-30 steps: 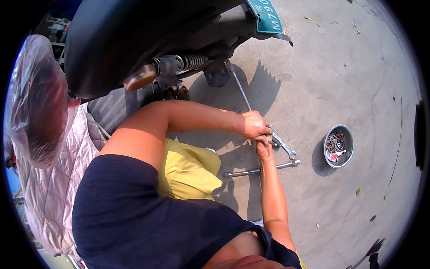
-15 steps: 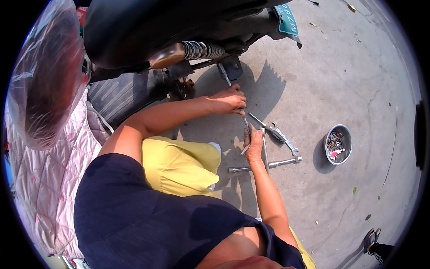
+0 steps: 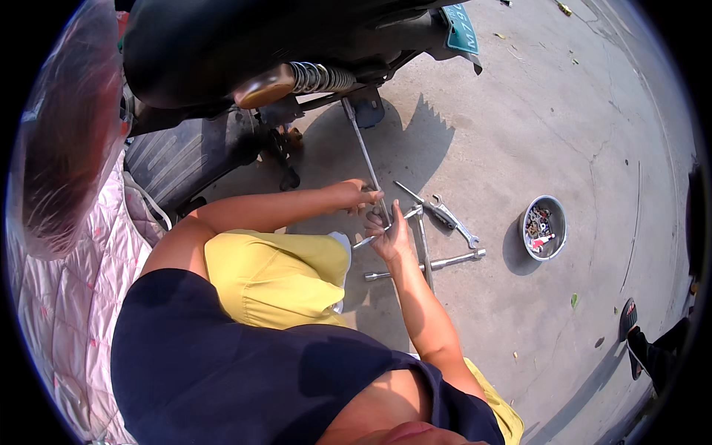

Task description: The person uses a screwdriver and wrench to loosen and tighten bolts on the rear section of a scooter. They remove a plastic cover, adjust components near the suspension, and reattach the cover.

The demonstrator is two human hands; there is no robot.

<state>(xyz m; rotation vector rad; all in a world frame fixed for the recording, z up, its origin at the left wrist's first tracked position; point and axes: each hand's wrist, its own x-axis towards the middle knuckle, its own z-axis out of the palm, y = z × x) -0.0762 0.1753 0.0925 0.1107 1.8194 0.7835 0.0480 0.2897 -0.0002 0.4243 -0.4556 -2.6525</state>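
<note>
A long T-handle socket wrench [image 3: 363, 148] runs from under the scooter's rear, beside the coil spring shock absorber [image 3: 322, 77], down toward me. Its far end meets the underside near a dark flat part; the exact contact is hidden. My right hand [image 3: 391, 236] is closed around the crossbar, which sticks out on both sides. My left hand [image 3: 357, 195] has its fingers curled at the lower shaft, just above the handle. On the ground right of my hands lie an open-end wrench [image 3: 466, 231], a dark-handled tool [image 3: 440, 213] and a cross-shaped lug wrench [image 3: 456, 259].
A round metal bowl [image 3: 561, 226] of small hardware stands to the right. The black scooter body [image 3: 208, 52] hangs over the upper left, with a pink quilted cover [image 3: 67, 326] beside it. Another person's sandalled foot [image 3: 629, 319] is at the right edge.
My left hand has slid down the wrench shaft toward the handle. My right hand has moved left with the crossbar, which has turned. The view has shifted slightly; the other person's foot is farther up.
</note>
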